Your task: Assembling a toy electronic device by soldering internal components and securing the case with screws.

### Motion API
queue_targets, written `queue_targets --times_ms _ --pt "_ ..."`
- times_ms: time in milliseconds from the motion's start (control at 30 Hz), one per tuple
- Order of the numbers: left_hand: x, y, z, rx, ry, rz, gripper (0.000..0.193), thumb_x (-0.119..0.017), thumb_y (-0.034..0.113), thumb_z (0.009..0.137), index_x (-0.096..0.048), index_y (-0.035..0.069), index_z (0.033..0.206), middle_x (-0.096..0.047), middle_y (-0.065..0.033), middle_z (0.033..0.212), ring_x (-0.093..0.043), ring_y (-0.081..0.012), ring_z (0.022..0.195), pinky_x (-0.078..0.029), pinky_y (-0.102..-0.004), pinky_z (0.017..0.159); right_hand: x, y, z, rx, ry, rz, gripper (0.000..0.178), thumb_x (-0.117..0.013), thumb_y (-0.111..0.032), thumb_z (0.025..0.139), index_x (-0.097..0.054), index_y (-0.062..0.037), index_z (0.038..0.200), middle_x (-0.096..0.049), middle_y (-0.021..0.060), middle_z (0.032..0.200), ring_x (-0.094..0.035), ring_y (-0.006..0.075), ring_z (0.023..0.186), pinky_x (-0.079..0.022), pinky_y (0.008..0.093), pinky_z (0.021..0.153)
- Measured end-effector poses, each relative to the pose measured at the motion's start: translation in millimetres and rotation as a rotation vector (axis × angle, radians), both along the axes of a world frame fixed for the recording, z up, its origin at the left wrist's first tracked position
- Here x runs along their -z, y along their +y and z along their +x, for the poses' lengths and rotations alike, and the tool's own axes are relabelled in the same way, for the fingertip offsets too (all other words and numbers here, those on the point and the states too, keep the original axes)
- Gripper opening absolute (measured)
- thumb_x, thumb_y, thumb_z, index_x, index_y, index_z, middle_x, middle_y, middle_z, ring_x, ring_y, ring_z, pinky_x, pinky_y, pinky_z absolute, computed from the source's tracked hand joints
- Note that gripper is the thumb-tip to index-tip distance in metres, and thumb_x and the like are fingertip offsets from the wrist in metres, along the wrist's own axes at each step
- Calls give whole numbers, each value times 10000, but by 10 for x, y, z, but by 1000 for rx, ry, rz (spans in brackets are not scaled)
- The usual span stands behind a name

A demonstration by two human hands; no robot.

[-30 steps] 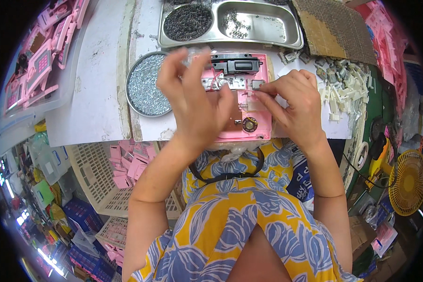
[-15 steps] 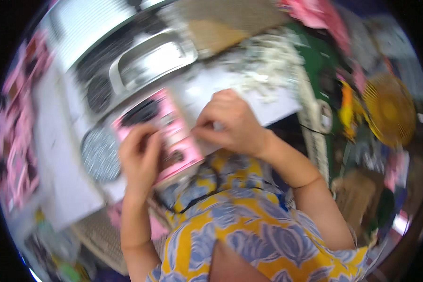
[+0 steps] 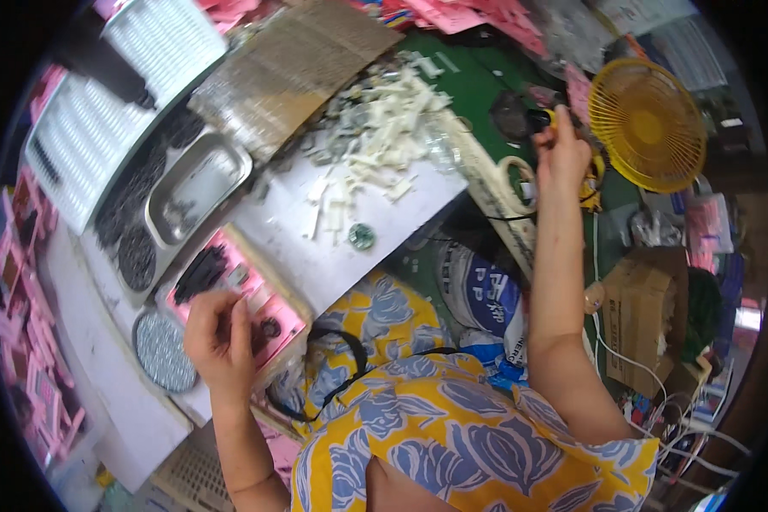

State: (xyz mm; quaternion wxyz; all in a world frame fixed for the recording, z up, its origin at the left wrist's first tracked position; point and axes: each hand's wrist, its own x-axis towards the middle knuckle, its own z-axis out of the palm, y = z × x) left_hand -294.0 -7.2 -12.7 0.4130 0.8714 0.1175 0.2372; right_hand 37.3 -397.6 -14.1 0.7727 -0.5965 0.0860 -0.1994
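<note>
A pink plastic housing (image 3: 283,325) lies on the white table in front of me, with a long black part (image 3: 200,275), a small grey block and a dark round gear-like part (image 3: 270,328) in it. My left hand (image 3: 220,341) is over its near left side, fingers curled and thumb bent in; anything between the fingertips is hidden. My right hand (image 3: 565,160) reaches far out to the right, index finger stretched, at a yellow-and-black thing (image 3: 538,119) beside the fan. The hand covers part of that thing, and no firm grip on it shows.
Beyond the housing stand a metal tray (image 3: 244,164) and heaps of small black parts (image 3: 135,256). White plastic pieces (image 3: 375,128) are piled by a cardboard sheet (image 3: 290,64). A round dish of small metal pieces (image 3: 166,352) sits left; a yellow fan (image 3: 648,124) and cables (image 3: 648,375) are right.
My right hand has left the housing and stretched out to the right beside the fan. My left hand stays at the housing. The whole view has shifted and turned.
</note>
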Motion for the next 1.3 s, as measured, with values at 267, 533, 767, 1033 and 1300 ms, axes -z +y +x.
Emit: queue_targets --times_ms 267,533,767,1033,1300 --pt "56 206 65 -163 -41 224 131 -806 119 690 -715 95 783 -611 -48 978 -538 -259 918 -391 -393 814 -20 -781 -478 -464 -209 136 319 -585 -215 985 -611 2 1216 -634 57 913 -469 96 659 -418 246 604" --pt "55 136 89 -186 80 305 147 -817 107 663 -723 98 775 -562 -55 987 -501 -271 956 -373 -400 863 0 1465 -1790 -1040 -6 -257 283 -732 -67 857 -594 3 1094 -679 68 903 -585 77 726 -472 208 662" --pt "73 133 119 -189 89 328 157 -821 116 662 -725 114 786 -558 -47 985 -493 -266 948 -365 -395 852 96 1915 -1897 -1230 -67 -312 293 -765 -1 846 -602 1 1090 -633 7 807 -493 25 668 -373 188 601" --pt "56 148 103 -182 96 330 157 -821 125 668 -724 116 792 -556 -43 983 -491 -262 947 -361 -395 852 162 1992 -1896 -1251 -106 -367 284 -783 -25 844 -619 -16 1075 -567 -40 730 -441 18 633 -336 193 574" --pt "63 149 99 -178 108 340 169 -828 147 673 -729 121 808 -554 -40 993 -492 -261 955 -354 -395 855 164 2004 -1875 -1253 -210 -470 277 -807 -38 810 -644 -20 1034 -651 13 771 -537 58 638 -403 224 568"
